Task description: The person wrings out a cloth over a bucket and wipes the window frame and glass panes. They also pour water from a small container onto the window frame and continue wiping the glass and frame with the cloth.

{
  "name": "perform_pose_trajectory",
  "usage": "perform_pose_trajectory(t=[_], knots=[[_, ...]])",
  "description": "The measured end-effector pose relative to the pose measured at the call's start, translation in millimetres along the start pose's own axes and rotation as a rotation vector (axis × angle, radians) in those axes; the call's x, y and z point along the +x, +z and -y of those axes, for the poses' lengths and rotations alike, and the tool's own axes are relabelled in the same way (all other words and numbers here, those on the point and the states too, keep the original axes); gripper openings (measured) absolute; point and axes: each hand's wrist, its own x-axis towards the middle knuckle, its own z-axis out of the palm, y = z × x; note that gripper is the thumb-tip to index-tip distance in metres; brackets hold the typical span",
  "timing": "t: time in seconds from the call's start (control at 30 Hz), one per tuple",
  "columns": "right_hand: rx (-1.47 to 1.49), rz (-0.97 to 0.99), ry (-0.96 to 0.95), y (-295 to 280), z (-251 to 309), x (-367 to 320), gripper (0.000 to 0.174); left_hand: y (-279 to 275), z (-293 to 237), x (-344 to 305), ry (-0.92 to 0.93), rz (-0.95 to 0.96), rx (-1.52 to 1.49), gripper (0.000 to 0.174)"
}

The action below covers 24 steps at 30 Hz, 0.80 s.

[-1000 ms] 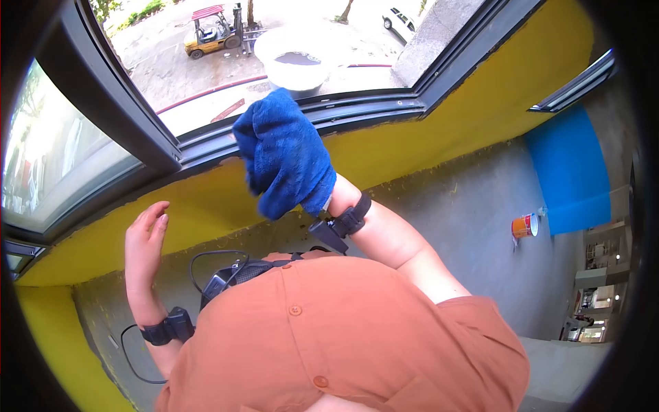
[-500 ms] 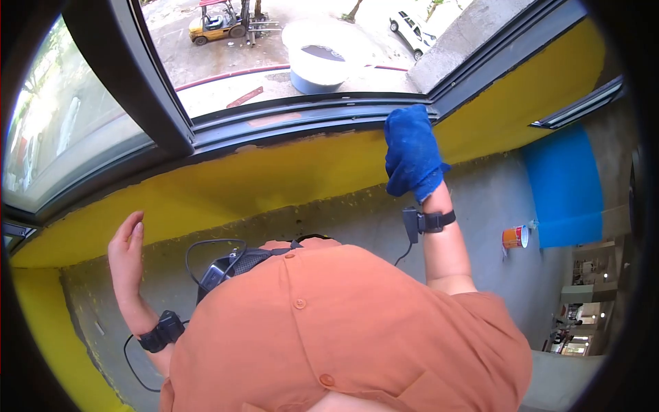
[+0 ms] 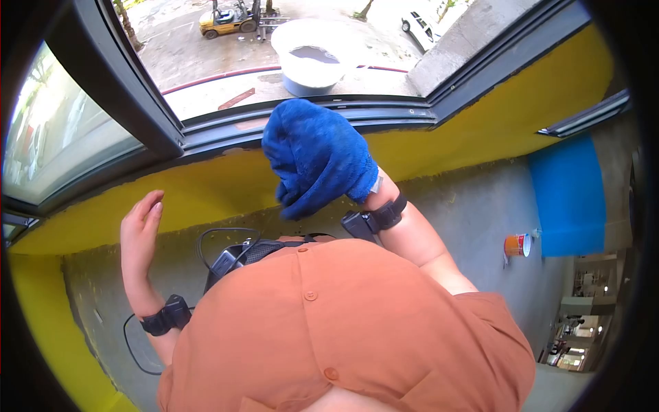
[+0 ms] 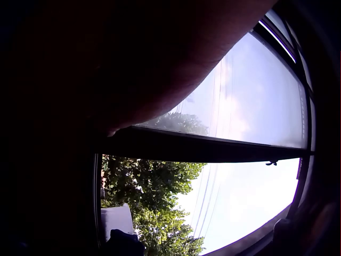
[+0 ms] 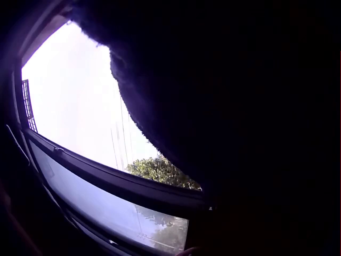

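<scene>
A blue cloth (image 3: 316, 158) covers the person's right hand, hiding its fingers, at the lower track of the window frame (image 3: 384, 115) in the head view. A pale tag shows at the cloth's wrist end. The cloth's dark, fuzzy edge (image 5: 141, 101) fills much of the right wrist view. Off to the left, the bare left hand (image 3: 141, 230) is raised in front of the yellow wall, its fingers loosely bent, holding nothing. In the left wrist view, dark skin (image 4: 181, 74) blocks the upper left.
Outside the window stands a white and blue bucket (image 3: 309, 81), beside a flat reddish strip (image 3: 237, 98) on the ledge. A window sash (image 3: 113, 82) angles at the left. An orange paint bucket (image 3: 517, 245) is at the right, near a blue panel (image 3: 568, 196).
The cloth-covered right hand went right along the track to the frame's corner, then came back left below the bucket. The left hand stays raised, with only a small shift.
</scene>
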Motion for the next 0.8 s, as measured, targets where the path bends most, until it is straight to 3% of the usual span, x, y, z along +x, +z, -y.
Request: perform_pose_trajectory(t=[0.03, 0.1, 0.17, 0.2, 0.37, 0.43, 0.57, 0.63, 0.67, 0.73, 0.77, 0.8], knots=[[0.006, 0.012, -0.010, -4.3, 0.8, 2.7, 0.032, 1.0, -6.1, 1.1, 0.036, -0.001, 0.021, 0.026], [-0.571, -0.076, -0.399, -17.8, -1.3, 2.1, 0.031, 2.6, -15.8, 0.8, 0.034, -0.032, 0.010, 0.026], [-0.263, -0.304, -0.136, -22.5, -7.9, -18.8, 0.028, 1.0, -17.1, -0.7, 0.044, -0.061, 0.001, 0.026], [-0.257, -0.297, -0.143, -22.8, -11.8, -17.7, 0.028, 2.6, -15.3, -2.3, 0.036, -0.089, 0.002, 0.026], [-0.548, -0.111, 0.036, -84.8, -32.4, -76.7, 0.028, 11.3, -1.6, -20.5, -0.055, -0.196, -0.146, 0.023], [-0.666, -0.054, 0.105, -94.4, -38.5, -92.9, 0.028, 9.9, -1.0, -25.9, -0.194, -0.191, -0.147, 0.021], [-0.904, 0.049, 0.258, -101.0, -46.6, -121.7, 0.028, 9.9, -6.4, -32.2, -0.156, -0.274, -0.102, 0.028], [-1.029, 0.090, 0.348, -109.3, -64.9, -87.9, 0.028, 7.9, -26.7, -28.8, -0.322, -0.263, -0.109, 0.036], [-1.103, 0.102, 0.400, -119.8, -67.2, -93.9, 0.028, 15.8, -37.3, -23.9, -0.296, -0.258, -0.118, 0.036], [-0.810, -0.139, -0.261, -110.6, -88.2, -95.2, 0.027, 35.5, -57.3, -19.8, 0.220, -0.547, 0.208, 0.039], [-0.654, -0.138, -0.316, -102.2, -75.5, -86.2, 0.027, 36.4, -55.9, -19.3, 0.238, -0.545, 0.194, 0.039], [-0.493, -0.136, -0.369, -94.0, -61.4, -80.7, 0.027, 30.7, -46.5, -19.3, 0.111, -0.405, 0.122, 0.037]])
